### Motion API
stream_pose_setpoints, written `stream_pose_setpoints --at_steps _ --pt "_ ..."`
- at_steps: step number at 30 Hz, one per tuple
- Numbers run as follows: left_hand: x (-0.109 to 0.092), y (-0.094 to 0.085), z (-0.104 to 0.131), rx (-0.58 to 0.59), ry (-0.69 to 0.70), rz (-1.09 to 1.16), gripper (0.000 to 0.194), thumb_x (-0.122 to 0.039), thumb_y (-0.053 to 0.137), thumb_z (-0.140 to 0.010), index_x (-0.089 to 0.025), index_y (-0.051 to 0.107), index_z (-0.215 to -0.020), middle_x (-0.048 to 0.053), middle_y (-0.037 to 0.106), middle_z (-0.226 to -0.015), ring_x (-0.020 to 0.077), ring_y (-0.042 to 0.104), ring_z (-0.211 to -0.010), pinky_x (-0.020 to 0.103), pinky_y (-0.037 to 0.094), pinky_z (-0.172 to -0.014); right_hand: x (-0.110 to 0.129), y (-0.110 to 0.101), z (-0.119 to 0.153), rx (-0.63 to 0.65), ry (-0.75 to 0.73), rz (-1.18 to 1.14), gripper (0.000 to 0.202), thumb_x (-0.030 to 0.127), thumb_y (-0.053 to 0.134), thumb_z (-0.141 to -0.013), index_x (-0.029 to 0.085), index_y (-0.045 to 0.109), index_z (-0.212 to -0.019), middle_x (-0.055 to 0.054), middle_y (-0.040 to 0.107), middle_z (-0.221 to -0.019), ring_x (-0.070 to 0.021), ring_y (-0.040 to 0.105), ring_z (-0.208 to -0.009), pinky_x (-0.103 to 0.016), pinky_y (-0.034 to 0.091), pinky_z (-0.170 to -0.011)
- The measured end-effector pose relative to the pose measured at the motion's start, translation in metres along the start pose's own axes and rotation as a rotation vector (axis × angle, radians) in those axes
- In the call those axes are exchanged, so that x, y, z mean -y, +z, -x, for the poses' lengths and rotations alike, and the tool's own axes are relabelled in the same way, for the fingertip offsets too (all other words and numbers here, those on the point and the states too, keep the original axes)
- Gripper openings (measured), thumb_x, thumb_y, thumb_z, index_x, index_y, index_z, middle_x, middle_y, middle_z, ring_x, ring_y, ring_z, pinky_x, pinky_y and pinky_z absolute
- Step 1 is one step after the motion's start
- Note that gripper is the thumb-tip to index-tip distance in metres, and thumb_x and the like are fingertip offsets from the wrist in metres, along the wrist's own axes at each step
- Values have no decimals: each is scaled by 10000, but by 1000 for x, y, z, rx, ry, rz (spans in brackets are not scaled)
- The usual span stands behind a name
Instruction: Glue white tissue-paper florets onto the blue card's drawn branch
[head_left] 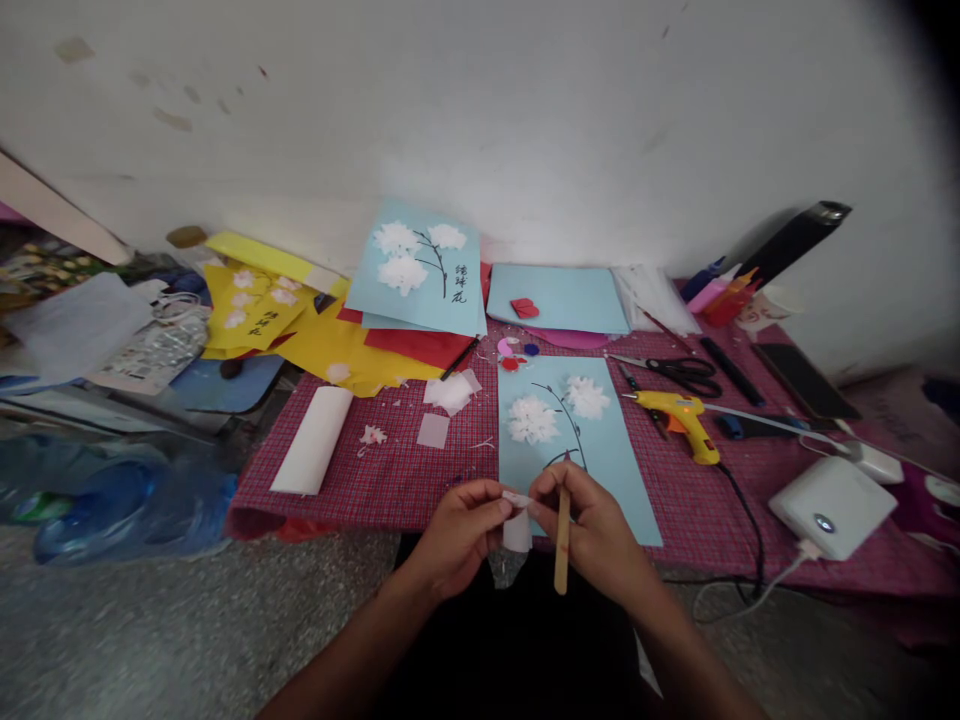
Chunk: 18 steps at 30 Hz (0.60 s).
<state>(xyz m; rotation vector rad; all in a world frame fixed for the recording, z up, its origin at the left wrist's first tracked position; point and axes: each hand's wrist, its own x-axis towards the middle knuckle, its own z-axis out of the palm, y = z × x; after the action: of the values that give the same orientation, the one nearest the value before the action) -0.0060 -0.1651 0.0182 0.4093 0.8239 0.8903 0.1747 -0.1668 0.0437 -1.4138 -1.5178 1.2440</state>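
Observation:
My left hand (471,528) pinches a small piece of white paper (517,530) that hangs down at the table's front edge. The fingertips of my right hand (583,510) meet the same paper's upper edge, and a flat wooden stick (562,550) is held in that hand, pointing down. Just beyond both hands lies a light blue sheet (622,480) with two white paper flowers (532,419) and a drawn dark branch. Part of the branch is hidden behind my right hand.
A yellow glue gun (694,425) and black-handled scissors (686,373) lie right of the sheet, near a white box (832,508) with cables. To the left are thin paper squares (433,430) and a white roll (313,440). Finished flower cards (469,240) lean by the wall.

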Motion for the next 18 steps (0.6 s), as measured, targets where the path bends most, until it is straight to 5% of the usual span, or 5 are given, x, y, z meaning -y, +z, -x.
stream_pose_setpoints --at_steps 7,18 --pt "2 1 1 -8 -3 -11 330 -353 914 -679 -114 766 -852 47 712 -743 138 649 -639 254 560 -566 -5 5 -2 -40 43 -114 128 232 646 -855 243 519 -861 54 506 -719 -131 484 -613 -261 400 -560" --pt "2 0 4 43 34 -11 386 -380 923 -683 -99 764 -894 91 746 -827 161 691 -702 257 588 -617 -1 9 0 -100 -16 57 117 198 603 -867 251 503 -838 56 520 -679 -136 512 -592 -262 404 -552"
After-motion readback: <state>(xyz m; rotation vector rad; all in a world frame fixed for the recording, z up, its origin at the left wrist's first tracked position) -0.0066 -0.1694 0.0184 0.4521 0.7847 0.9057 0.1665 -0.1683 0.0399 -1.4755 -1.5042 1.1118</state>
